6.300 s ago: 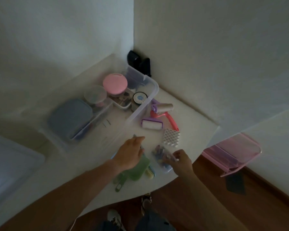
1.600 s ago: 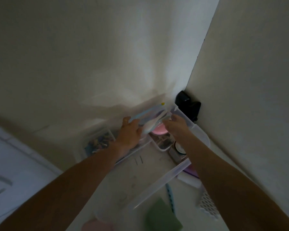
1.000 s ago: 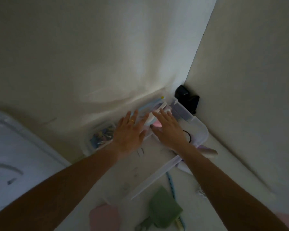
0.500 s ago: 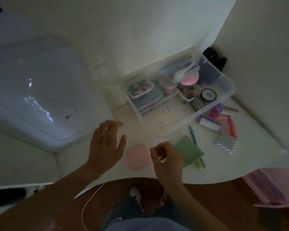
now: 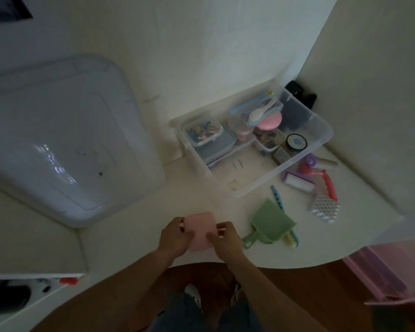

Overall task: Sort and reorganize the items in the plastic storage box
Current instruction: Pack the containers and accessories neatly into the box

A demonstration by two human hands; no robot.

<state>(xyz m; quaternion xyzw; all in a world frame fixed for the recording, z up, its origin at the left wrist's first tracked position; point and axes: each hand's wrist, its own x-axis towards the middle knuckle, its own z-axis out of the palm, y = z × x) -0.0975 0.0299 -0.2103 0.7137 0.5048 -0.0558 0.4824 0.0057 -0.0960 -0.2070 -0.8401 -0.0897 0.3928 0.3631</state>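
Observation:
A clear plastic storage box (image 5: 297, 159) stands in the table's far corner. Inside it are a small lidded container of colourful bits (image 5: 203, 133) on top of a grey case, a pink round lid (image 5: 268, 121), spoons in a clear bag (image 5: 259, 111) and a round tin (image 5: 296, 142). Near the table's front edge lies a pink square case (image 5: 199, 230). My left hand (image 5: 175, 239) grips its left side and my right hand (image 5: 223, 240) grips its right side.
Loose on the table right of the box: a green dustpan (image 5: 270, 221) with a small brush (image 5: 291, 240), a blue comb (image 5: 277, 196), lint rollers (image 5: 298, 183), a red handle (image 5: 328, 185), a white mesh piece (image 5: 324, 208). The box's large lid (image 5: 58, 140) lies left. A pink bin (image 5: 388, 274) stands on the floor, right.
Both hands left the storage box, came back to the front edge and closed on the pink case. The small container now sits in the box. My view tilted down.

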